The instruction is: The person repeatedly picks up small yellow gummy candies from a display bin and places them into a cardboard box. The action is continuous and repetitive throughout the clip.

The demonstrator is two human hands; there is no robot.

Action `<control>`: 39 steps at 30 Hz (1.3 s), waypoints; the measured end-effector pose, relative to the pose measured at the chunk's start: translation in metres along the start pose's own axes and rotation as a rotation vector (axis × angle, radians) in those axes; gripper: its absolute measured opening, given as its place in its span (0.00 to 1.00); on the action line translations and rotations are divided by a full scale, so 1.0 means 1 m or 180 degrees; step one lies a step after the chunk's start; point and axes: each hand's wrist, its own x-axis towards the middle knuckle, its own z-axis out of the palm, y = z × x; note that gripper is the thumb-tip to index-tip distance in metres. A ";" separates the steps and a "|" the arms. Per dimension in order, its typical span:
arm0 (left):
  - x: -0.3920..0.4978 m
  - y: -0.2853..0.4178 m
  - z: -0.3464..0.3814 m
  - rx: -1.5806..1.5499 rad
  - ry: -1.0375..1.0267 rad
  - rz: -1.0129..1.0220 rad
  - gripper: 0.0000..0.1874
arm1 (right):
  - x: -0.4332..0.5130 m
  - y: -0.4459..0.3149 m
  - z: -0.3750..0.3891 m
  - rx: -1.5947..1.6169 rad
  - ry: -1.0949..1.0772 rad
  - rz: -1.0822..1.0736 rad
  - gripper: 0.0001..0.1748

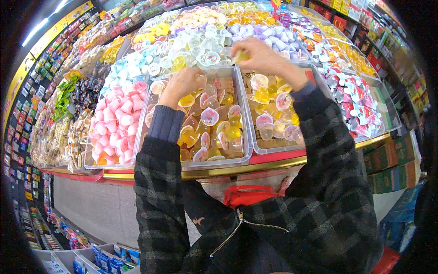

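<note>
My left hand [184, 85] is over the back left of a clear plastic bin [247, 150] of yellow and colourless jelly cups [209, 116]. Its fingertips are at a pale jelly cup; whether they grip it cannot be told. My right hand [256, 54], a little blurred, is raised over the back of the neighbouring clear bin [273, 150], with a yellow jelly cup [241, 56] between thumb and fingers. That bin also holds yellow and colourless cups [261, 95]. Behind both hands lie colourless jelly cups [205, 41], with a yellow one [178, 63] among them.
Pink jelly cups [119, 113] fill a bin at left; wrapped red and white packets [359, 102] lie in one at right. Lilac cups [280, 41] are farther back. A gold-edged red ledge [273, 165] runs along the front. Stocked shelves [24, 116] line the left side.
</note>
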 end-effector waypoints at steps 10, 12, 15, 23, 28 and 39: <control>-0.001 0.051 -0.007 -0.2920 0.0509 0.0255 0.19 | -0.014 -0.011 0.034 0.0528 0.0907 -0.0505 0.29; -0.005 0.054 -0.006 -0.3631 0.0421 0.0373 0.17 | -0.010 -0.037 0.028 0.0801 0.0408 0.0161 0.28; 0.002 0.036 -0.011 -0.2943 0.0510 0.0381 0.14 | -0.012 -0.013 0.014 0.0377 0.0836 0.0187 0.29; -0.004 0.019 0.028 0.0169 -0.0185 0.0623 0.18 | -0.050 0.073 -0.020 -0.1013 0.0491 0.1276 0.33; 0.012 0.030 0.036 0.0444 -0.0326 0.0478 0.17 | -0.041 0.075 -0.004 -0.0505 0.0797 0.0563 0.32; -0.001 0.052 -0.007 -0.2779 0.0204 0.0345 0.25 | -0.024 0.001 0.007 0.0365 0.0449 -0.0278 0.25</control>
